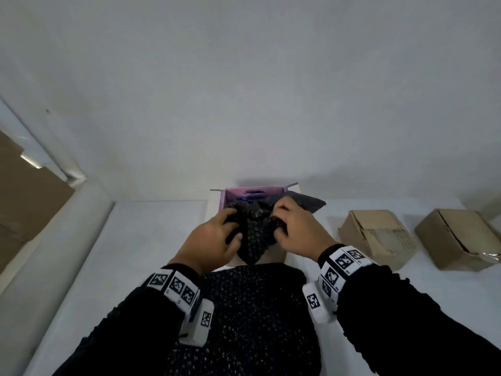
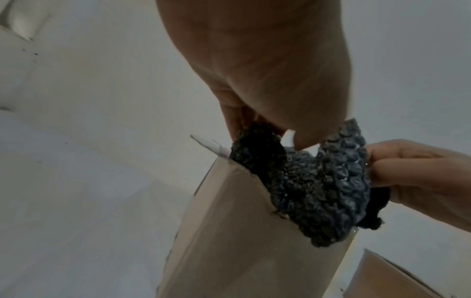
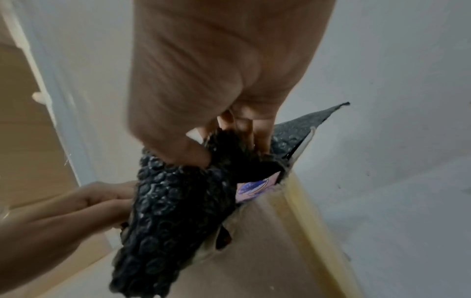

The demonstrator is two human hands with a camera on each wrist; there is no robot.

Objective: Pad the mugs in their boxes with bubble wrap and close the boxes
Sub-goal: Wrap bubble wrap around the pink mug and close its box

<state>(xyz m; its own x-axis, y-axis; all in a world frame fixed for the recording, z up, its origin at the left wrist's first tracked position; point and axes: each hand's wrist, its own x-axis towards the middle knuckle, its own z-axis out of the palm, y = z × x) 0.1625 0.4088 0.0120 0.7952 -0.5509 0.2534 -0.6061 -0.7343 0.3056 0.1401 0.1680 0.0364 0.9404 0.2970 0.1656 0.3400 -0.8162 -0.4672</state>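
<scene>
Black bubble wrap [image 1: 253,230] bunched between both hands, left hand [image 1: 210,244] and right hand [image 1: 299,232] pinching it over open cardboard box [image 1: 279,257], pink printed inner box [image 1: 250,193] just beyond fingertips, print unreadable, two brown boxes [image 1: 375,236] right of right hand.

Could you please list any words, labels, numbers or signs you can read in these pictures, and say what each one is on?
No text is readable.
Pink inner wall of the open box: a dark blue oval emblem, any lettering too blurred to read; the same emblem shows in the right wrist view, equally unreadable.
Wrist bands: black-and-white square code markers, patterns only, no words.
Two brown cardboard boxes: no legible print.
</scene>
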